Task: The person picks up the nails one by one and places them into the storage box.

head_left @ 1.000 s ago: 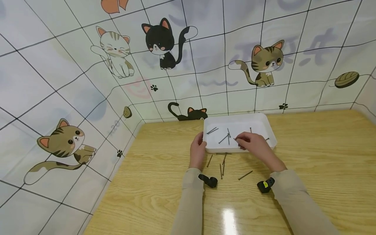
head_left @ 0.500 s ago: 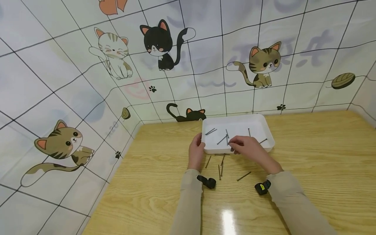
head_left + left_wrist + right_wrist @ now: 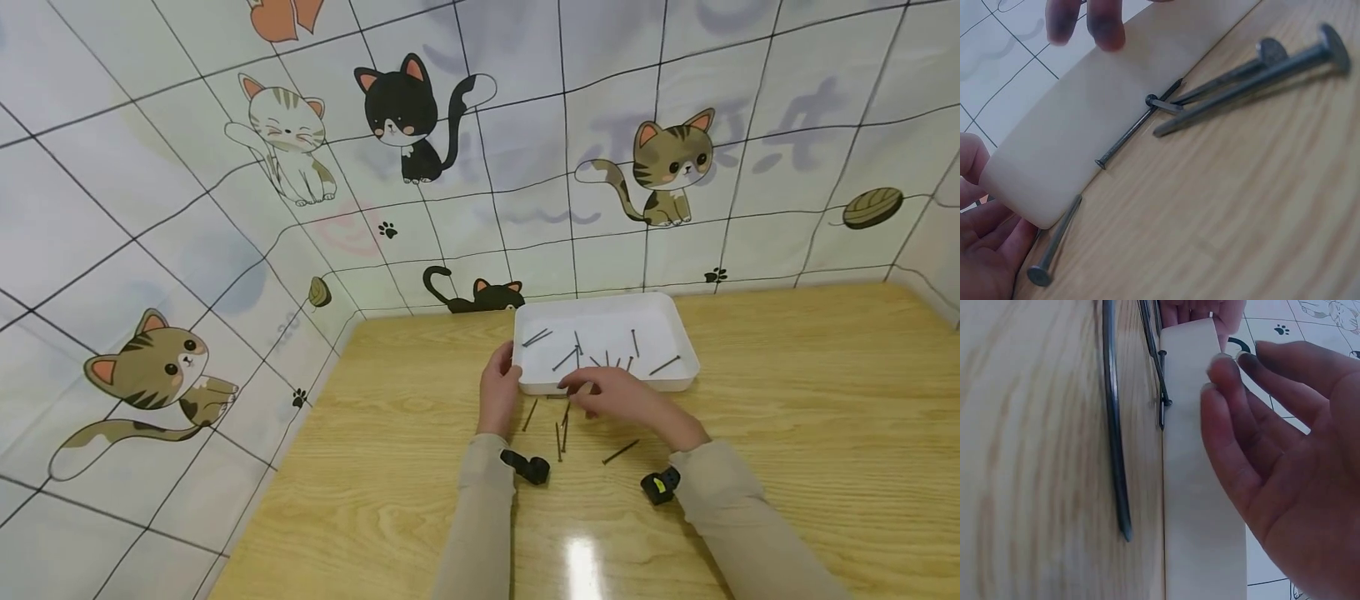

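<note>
My left hand (image 3: 498,392) grips the left end of a white tray (image 3: 603,312), thumb at the rim and fingers tucked round the corner in the left wrist view. Several nails lie inside the tray, one nail (image 3: 664,365) near its right end. Over the tray's front edge hovers my right hand (image 3: 618,398), with loosely bent fingers and nothing between them in the right wrist view (image 3: 1297,456). Below it, several nails are scattered on the table, including a nail (image 3: 1138,131) lying along the tray's front wall and a nail (image 3: 1054,244) by the left corner.
The wooden table (image 3: 360,500) reaches back to a wall covering (image 3: 540,183) with cartoon cats and grid lines. A separate nail (image 3: 620,452) lies on the table to the right, between the wrists. Black cameras sit on both wrists.
My right hand has let go of a nail in the tray and moved left and toward me, over the front edge. More nails in the tray now show. My left hand stays on the tray.
</note>
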Demonstrator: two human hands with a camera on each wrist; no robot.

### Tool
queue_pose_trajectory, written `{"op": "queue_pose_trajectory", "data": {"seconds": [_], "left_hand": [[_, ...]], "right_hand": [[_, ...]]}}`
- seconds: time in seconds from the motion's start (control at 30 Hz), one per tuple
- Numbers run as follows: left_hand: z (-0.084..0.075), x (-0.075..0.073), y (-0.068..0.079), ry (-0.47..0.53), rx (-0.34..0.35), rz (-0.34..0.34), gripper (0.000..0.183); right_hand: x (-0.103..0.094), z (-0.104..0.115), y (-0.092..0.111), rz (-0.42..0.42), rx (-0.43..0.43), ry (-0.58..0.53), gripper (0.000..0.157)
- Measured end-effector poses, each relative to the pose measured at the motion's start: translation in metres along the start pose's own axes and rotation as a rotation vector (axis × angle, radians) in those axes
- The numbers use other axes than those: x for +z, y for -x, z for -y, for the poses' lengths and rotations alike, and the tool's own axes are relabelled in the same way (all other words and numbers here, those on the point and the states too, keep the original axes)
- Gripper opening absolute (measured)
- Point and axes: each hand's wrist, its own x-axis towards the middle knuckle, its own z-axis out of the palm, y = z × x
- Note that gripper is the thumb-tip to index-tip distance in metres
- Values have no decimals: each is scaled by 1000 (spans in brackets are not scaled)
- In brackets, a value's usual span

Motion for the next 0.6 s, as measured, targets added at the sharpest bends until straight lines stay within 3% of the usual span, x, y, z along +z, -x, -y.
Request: {"op": "queue_pose_trajectory", "data": {"seconds": [0.17, 0.6], "left_hand": [[0, -1, 1, 17, 10, 8, 49], [2, -1, -1, 9, 0, 6, 48]], "right_hand": [[3, 2, 2, 17, 0, 35, 33], [12, 1, 0, 27, -85, 294, 40]]}}
